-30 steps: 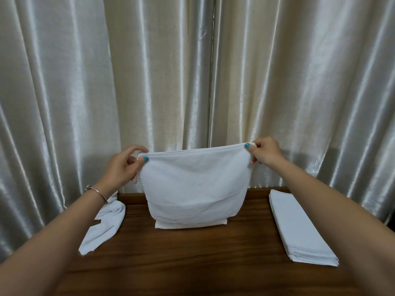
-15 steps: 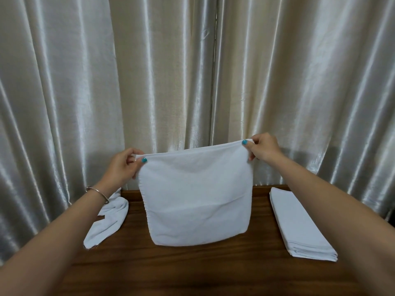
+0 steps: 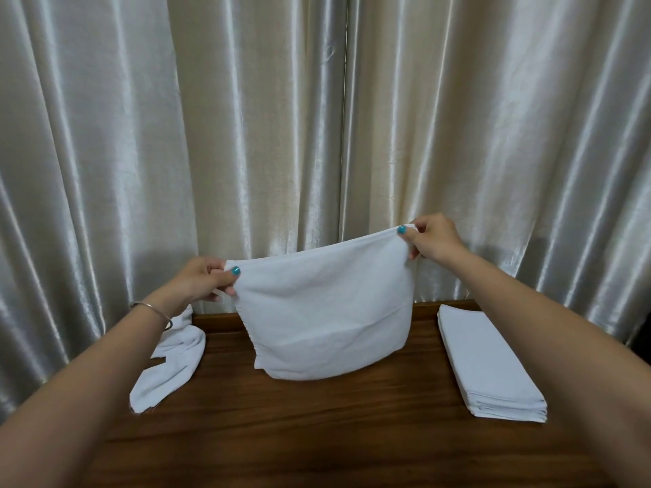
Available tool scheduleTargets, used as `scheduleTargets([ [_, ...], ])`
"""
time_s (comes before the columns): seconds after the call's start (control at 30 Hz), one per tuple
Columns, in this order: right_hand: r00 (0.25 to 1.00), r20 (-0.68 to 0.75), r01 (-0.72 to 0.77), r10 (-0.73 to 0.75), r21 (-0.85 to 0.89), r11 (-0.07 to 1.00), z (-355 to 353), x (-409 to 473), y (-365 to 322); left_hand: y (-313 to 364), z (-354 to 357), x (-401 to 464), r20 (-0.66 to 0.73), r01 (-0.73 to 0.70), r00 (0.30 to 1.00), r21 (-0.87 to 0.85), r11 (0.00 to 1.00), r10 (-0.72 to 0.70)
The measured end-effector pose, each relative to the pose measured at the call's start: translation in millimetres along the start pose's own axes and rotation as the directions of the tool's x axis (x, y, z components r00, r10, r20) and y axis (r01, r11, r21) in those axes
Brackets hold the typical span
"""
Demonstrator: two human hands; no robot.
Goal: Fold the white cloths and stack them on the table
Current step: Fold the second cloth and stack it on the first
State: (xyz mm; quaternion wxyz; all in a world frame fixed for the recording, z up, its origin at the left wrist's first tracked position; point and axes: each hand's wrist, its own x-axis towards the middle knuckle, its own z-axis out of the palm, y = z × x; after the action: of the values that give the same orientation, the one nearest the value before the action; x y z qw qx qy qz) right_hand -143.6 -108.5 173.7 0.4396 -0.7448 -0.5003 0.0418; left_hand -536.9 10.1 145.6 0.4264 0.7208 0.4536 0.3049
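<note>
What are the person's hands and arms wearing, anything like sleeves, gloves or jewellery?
Both forearms are bare, with no sleeves or gloves in view. The left hand has a thin silver bangle at its wrist. The nails visible on the left hand and the right hand are painted teal.

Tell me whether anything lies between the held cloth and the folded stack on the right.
Nothing visible does. The cloth hangs from the left hand and right hand, pinched at its top corners, above the middle of the table. Only bare wood shows between it and the stack. The unfolded cloths lie on the opposite side.
</note>
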Motion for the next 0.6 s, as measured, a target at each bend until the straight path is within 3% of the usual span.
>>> scheduleTargets([
  [0.1,1.0,-0.006,-0.006,0.006,0.005,1.0,0,0,3,2,-1,1,0.034,-0.004,0.999,-0.038,0.999,0.006],
  [0.2,1.0,-0.002,-0.019,0.019,-0.002,1.0,-1,0,6,5,3,3,-0.032,-0.08,0.996,0.037,0.996,0.082],
  [0.4,0.997,0.041,-0.07,0.072,-0.036,0.997,3,-4,11,3,10,9,-0.134,-0.149,0.981,-0.043,0.988,0.142],
  [0.5,0.991,0.082,-0.106,0.109,-0.036,0.994,6,-6,14,-1,15,13,-0.09,-0.123,0.989,-0.077,0.989,0.116],
  [0.6,0.959,0.168,-0.248,0.23,0.092,0.964,14,-6,21,-13,25,25,0.014,-0.009,1.0,-0.204,0.979,0.012],
])
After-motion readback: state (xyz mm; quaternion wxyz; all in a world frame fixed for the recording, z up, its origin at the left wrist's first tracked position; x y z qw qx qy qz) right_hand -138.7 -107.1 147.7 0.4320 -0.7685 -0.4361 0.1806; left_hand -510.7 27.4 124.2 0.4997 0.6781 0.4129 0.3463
